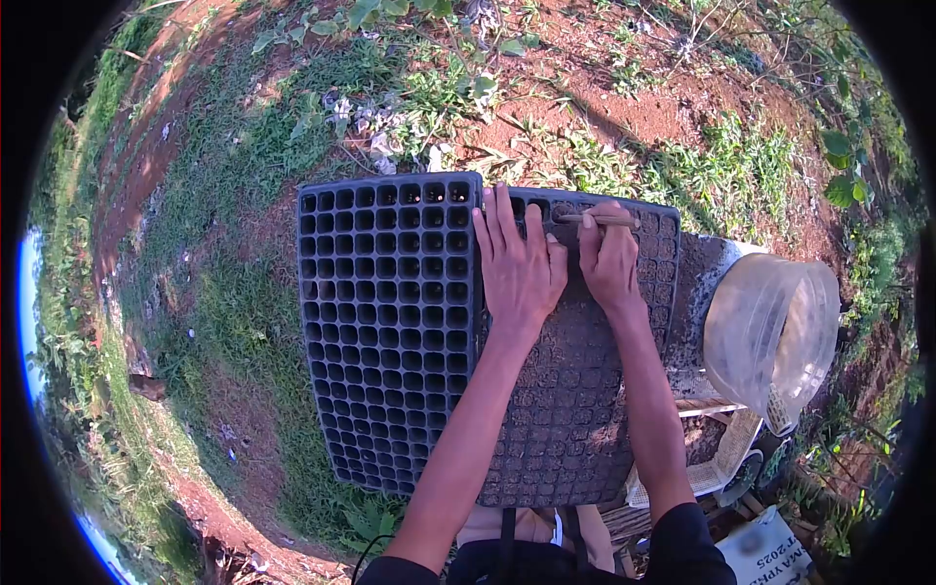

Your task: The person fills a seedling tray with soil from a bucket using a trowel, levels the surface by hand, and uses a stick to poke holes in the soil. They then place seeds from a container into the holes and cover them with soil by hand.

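Two dark seedling trays lie side by side. The left tray [386, 292] has cells without soil, while the right tray [561, 419] is filled with dark soil over most of its cells. My left hand [522, 268] rests with fingers spread over the upper left part of the soil-filled tray, near the edge between the trays. In my right hand [611, 255] is a short stick [622, 222], gripped between thumb and fingers, with its left end over the top rows of that same tray.
A translucent plastic container [746, 317] stands right of the trays. Below it sits a cream plastic crate [717, 473], and a printed white sack [765, 554] lies at the lower right. Grass and red soil surround the trays, with leafy branches at the top.
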The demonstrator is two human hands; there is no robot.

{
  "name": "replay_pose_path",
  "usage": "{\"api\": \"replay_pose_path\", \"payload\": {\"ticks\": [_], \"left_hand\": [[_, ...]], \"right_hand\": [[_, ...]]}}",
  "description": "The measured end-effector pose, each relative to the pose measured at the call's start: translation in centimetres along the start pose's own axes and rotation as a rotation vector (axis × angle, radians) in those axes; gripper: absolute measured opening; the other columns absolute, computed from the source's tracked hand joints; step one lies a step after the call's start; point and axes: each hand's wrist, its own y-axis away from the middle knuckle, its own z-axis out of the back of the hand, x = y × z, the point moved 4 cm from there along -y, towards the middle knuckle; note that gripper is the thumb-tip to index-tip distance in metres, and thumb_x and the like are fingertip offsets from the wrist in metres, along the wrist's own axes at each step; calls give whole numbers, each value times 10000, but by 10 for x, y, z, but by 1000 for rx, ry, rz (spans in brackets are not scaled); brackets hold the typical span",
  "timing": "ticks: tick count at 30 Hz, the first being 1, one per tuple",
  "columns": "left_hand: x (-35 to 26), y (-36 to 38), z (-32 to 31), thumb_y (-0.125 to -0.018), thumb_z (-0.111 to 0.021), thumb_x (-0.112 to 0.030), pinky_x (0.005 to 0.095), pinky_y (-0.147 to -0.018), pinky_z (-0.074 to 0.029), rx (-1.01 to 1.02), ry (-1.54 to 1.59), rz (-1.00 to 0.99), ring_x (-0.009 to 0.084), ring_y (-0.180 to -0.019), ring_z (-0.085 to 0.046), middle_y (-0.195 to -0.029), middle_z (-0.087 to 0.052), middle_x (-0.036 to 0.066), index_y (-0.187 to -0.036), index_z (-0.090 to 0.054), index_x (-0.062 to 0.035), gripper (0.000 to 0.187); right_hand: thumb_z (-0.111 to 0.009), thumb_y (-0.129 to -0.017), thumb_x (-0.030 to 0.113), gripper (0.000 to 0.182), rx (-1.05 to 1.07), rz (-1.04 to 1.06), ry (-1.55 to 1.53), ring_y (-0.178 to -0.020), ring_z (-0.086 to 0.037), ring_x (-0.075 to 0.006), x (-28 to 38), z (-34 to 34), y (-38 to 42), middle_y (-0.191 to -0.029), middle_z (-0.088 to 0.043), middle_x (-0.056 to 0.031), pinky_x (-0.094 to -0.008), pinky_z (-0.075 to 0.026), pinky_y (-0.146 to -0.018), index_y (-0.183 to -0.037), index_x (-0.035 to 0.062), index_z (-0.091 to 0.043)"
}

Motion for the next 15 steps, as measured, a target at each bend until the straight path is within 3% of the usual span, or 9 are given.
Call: {"api": "replay_pose_path", "payload": {"ticks": [15], "left_hand": [[1,-1,-1,-950,-528,-188,604,-1237,-191,-4,-7,1,478,-1502,-241,-1537,-325,311,-1295,-498,29,409]], "right_hand": [[-596,-964,-13,121,15,79,63,-840,-584,-447,4,0,-2,-944,-604,-242,-519,-483,-774,-1053,-41,-521]]}}
